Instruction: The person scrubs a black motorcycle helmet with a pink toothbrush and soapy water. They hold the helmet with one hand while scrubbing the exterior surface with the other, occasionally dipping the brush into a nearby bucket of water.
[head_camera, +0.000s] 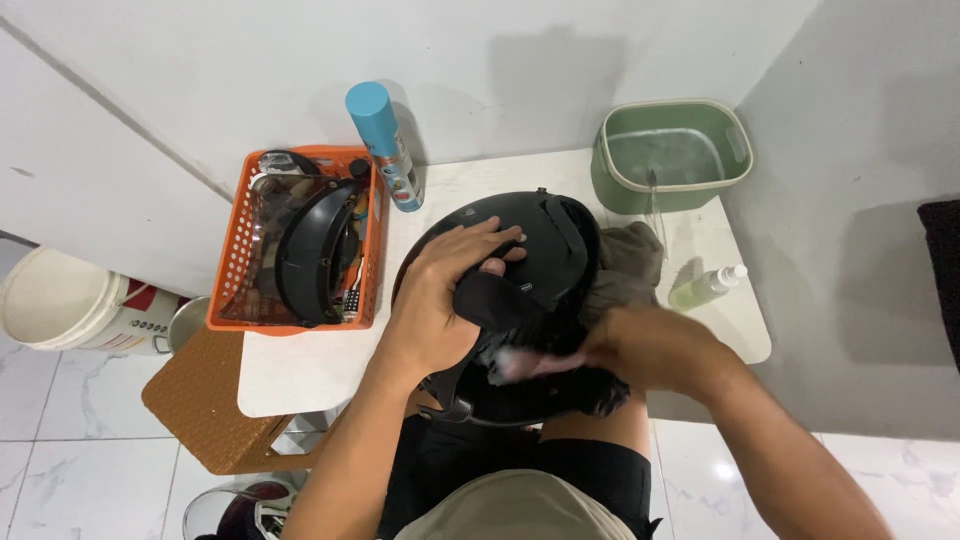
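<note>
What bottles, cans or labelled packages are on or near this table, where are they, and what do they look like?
Spray can: back of the table beside the orange basket, tall cylinder, light blue cap, multicoloured label.
Spray bottle: right side of the table, lying on its side, clear greenish, white nozzle.
Bucket: on the floor at left, round, white, red-marked label.
</note>
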